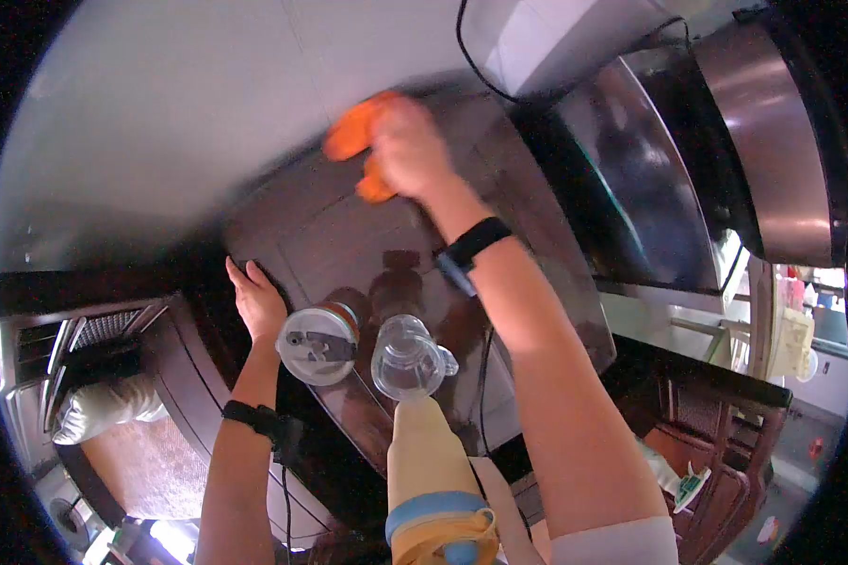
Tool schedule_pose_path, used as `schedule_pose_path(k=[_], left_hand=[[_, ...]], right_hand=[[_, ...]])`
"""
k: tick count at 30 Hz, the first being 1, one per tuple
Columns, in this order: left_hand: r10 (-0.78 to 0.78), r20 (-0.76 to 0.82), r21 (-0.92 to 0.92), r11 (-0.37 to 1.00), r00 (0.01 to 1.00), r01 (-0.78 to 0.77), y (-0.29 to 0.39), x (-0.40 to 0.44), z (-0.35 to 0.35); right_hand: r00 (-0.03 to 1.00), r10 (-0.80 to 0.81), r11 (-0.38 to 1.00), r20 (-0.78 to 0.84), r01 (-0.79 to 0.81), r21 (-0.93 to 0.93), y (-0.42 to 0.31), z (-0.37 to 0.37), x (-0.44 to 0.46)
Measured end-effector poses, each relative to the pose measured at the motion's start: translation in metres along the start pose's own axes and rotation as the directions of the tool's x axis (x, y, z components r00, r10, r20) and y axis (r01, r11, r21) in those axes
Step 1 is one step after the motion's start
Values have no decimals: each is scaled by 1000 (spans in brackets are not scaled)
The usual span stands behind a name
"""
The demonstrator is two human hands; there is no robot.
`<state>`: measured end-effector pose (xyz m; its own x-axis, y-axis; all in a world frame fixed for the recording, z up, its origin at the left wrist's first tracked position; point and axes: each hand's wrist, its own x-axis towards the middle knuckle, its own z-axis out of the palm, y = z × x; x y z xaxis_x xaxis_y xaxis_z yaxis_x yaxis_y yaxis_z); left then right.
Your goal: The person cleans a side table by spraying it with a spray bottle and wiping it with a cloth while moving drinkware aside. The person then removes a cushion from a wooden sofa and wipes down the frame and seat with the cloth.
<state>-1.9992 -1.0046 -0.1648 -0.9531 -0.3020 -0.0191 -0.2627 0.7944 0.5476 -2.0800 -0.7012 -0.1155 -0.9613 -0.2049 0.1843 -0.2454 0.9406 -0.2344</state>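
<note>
My right hand [410, 146], smeared by motion, is closed around an orange cloth [356, 127] at the far end of a dark brown wooden table [334, 247], near the pale wall. Part of the cloth hangs below my fingers. My left hand [257, 301] rests at the table's left edge, fingers stretched out and holding nothing. Just right of it stands a tumbler [317, 347] with a clear lid and a dark flip piece. Beside the tumbler is a clear cup [407, 363] with a small handle; I cannot make out any contents.
A wooden seat [151, 461] with a silvery cushion [113, 410] stands left; another wooden chair [716, 424] is right. A dark glossy appliance [631, 160] borders the table's right. A black cable [485, 386] crosses the tabletop. A cream shape with a blue band [433, 461] rises below the cup.
</note>
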Motion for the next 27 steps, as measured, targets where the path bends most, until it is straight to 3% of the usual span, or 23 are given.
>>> schedule_pose_path(k=[1, 3, 5, 7, 9, 11, 13, 15, 16, 17, 18, 19, 20, 22, 23, 24, 25, 26, 27], left_hand=[[9, 7, -6, 1000, 1000, -9, 2, 2, -1], [-45, 42, 36, 998, 998, 43, 6, 0, -4], [-51, 76, 52, 998, 996, 47, 0, 5, 2], [-104, 92, 42, 994, 990, 100, 12, 1, -7], [-14, 38, -2, 1000, 999, 14, -4, 7, 4], [-36, 43, 10, 999, 998, 36, -5, 10, 5], [-37, 57, -15, 999, 998, 38, -11, 14, 9], [-19, 101, -183, 982, 995, 37, -16, 13, 8], [-15, 105, -184, 982, 994, 34, -24, 13, 4], [4, 156, -355, 933, 988, 53, -34, 12, -2], [27, 200, -511, 856, 979, 81, -45, 10, -11], [58, 236, -648, 753, 970, 113, -54, 6, -23], [216, 180, -575, 815, 960, -76, -63, -4, -41], [458, 255, -552, 792, 852, -260, -68, -41, -79], [490, 320, -656, 732, 811, -183, -69, -65, -86], [663, 352, -536, 722, 661, -439, -64, -83, -99], [609, 404, -652, 716, 683, -252, -49, -105, -102], [656, 379, -641, 694, 652, -327, -48, -112, -95], [685, 325, -398, 725, 652, -562, -40, -115, -92]], right_hand=[[977, 108, 993, -183, -116, -35, 33, 4, -21], [859, 92, 891, -503, -297, -344, 76, 6, -73], [826, 324, 888, -461, -434, -154, 76, -32, -142], [640, 732, 657, -234, -754, -7, 71, -44, -217], [503, 842, 503, -195, -863, -53, 55, -53, -282], [588, 754, 546, -292, -809, -217, 63, -37, -361], [556, 762, 534, -333, -829, -164, 54, -47, -424], [530, 765, 530, -366, -841, -110, 33, -52, -453], [487, 759, 501, -433, -861, -89, 18, -55, -454], [442, 749, 476, -494, -877, -64, 3, -54, -455], [354, 820, 416, -450, -908, 43, -14, -49, -455], [356, 823, 419, -443, -907, 48, -37, -41, -456], [385, 813, 432, -436, -902, 9, -63, -33, -455], [416, 803, 459, -427, -888, -2, -109, -23, -453], [459, 793, 466, -400, -881, -87, -130, -21, -450], [500, 785, 472, -365, -865, -171, -144, -19, -443], [505, 784, 488, -361, -861, -144, -144, -20, -433], [557, 756, 549, -343, -826, -132, -139, -23, -424], [609, 723, 607, -327, -785, -122, -129, -23, -416]])
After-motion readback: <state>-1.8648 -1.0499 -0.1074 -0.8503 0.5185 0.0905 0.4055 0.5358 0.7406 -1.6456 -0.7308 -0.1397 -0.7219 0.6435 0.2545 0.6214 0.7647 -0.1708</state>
